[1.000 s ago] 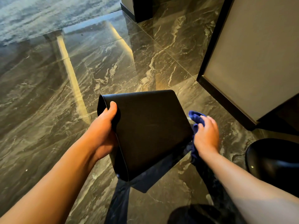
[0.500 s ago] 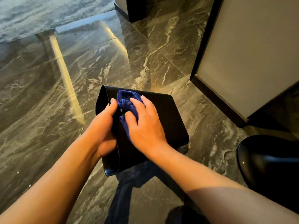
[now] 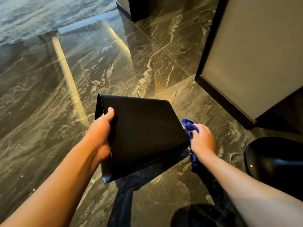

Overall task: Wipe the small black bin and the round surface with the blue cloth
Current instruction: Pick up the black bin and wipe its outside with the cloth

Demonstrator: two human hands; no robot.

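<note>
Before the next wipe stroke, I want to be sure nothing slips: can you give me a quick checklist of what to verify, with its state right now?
1. Left hand grips the small black bin at its open rim, thumb on the outside: ok.
2. Bin held tilted, clear of the marble floor: ok.
3. Blue cloth bunched in the right hand: ok.
4. Cloth touching the bin's base end: cannot tell, the hand hides the contact.
5. Broad upper side of the bin free of obstruction for a stroke: ok.
6. Round black surface at lower right not yet reached: not ok.
</note>
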